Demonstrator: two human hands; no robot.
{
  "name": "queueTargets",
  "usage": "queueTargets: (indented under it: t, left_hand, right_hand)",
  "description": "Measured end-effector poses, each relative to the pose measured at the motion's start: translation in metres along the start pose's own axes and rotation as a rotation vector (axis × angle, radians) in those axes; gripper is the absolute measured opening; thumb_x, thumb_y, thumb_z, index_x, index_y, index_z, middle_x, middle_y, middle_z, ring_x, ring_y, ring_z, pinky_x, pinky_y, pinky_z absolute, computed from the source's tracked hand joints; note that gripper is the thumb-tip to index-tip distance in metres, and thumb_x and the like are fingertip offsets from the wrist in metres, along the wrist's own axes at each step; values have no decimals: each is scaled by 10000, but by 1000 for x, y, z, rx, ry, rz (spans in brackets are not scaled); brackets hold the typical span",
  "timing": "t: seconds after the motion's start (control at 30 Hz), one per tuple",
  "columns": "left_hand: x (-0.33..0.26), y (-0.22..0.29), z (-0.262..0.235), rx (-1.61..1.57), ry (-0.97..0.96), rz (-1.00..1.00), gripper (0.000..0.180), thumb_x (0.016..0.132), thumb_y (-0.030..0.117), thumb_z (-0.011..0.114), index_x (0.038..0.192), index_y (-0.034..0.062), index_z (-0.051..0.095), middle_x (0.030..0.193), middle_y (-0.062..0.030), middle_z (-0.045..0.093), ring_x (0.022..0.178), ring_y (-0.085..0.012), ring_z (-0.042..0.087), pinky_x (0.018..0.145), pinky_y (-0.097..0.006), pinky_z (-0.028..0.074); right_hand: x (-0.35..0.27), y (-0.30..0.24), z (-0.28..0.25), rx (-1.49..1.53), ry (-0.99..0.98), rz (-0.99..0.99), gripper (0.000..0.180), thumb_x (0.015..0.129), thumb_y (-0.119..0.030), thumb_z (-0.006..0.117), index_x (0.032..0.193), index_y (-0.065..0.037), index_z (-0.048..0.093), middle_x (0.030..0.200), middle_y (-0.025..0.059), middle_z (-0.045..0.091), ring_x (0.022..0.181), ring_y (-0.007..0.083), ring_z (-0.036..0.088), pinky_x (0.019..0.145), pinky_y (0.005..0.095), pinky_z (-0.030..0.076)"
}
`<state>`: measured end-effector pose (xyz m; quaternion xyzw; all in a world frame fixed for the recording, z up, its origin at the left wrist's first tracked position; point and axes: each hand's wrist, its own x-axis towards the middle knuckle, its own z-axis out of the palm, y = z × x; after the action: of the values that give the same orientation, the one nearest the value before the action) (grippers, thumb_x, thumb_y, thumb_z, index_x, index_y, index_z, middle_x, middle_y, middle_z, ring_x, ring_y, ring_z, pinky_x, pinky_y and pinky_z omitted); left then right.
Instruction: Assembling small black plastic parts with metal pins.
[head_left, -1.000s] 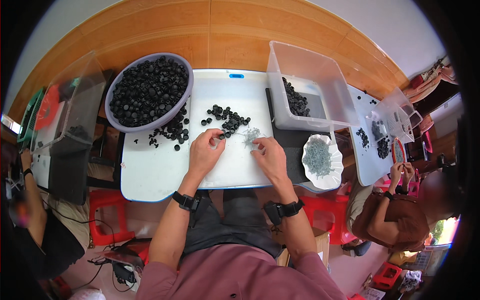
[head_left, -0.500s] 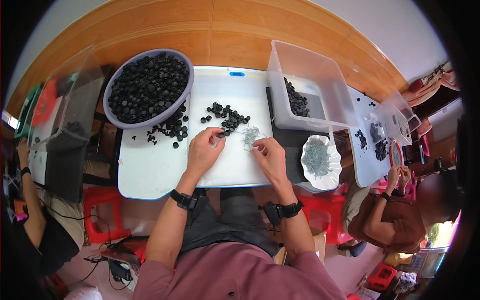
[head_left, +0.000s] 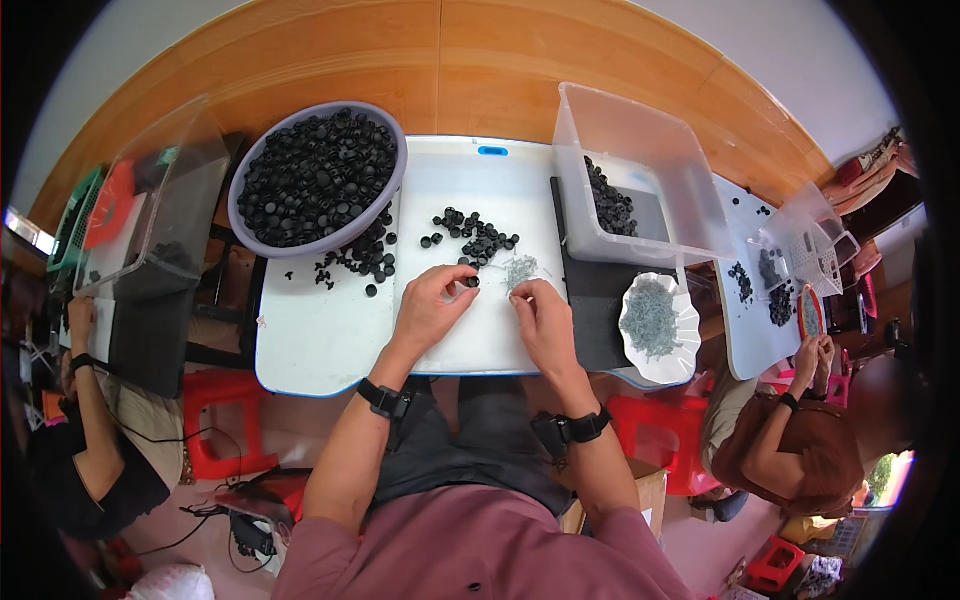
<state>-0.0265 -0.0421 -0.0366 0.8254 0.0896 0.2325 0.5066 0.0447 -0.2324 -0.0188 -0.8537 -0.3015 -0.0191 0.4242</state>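
At the far left, a clear plastic bin [head_left: 150, 215] is being kept at the edge of the counter [head_left: 330, 340], beside a co-worker's arm [head_left: 85, 400]. Next to it, a round grey basin [head_left: 245, 190] heaped with small black caps [head_left: 315, 175] is standing on the white counter, with more caps spilling loose [head_left: 365, 255] just below its rim and a second scatter [head_left: 475, 235] lying nearer the middle.

The left hand [head_left: 430, 305] is being held over the counter with its fingers [head_left: 455, 285] drawn narrow, pinching one small black cap [head_left: 470, 282] at the fingertips. The cap is judged to be light, stiff moulded plastic, ring-shaped and smooth, so it is likely to roll or skid when nudged; it is best being gripped across its outer rim between thumb and forefinger, with little force needed.

Just to the right, a small heap of thin grey metal pieces [head_left: 520, 270] is lying on the counter, touching or nearly touching the right hand [head_left: 545, 320]. Its fingers [head_left: 525, 292] are curled close together at the heap; whether a piece is being held cannot be told. These pieces are judged to be very light, springy and prone to tangling, so one is best being picked singly by its end.

Further right, a clear tub [head_left: 640, 170] holding more black caps is standing, then a white scalloped dish [head_left: 655, 320] of the same grey pieces, and another person's hands [head_left: 815, 350] are being busied at a neighbouring counter.
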Motion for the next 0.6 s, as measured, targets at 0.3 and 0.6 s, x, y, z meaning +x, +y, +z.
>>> queueTargets:
  t: [0.3,0.6]
  left_hand:
    - [1,0,3,32,-27,27,266,804,135,800,1056,77,742,918,-60,734,753,-197,657,741,-348,525]
    - [-15,-5,2,466,184,49,253,806,104,781,1051,93,716,894,-59,638,891,-246,606,828,-387,436]
  right_hand:
    - [5,-8,16,474,132,115,143,930,7,673,1065,14,720,835,79,712,636,99,639,574,251,502]
    - [-3,17,24,714,306,239,80,929,21,690,1006,36,705,869,50,711,649,70,633,583,227,519]
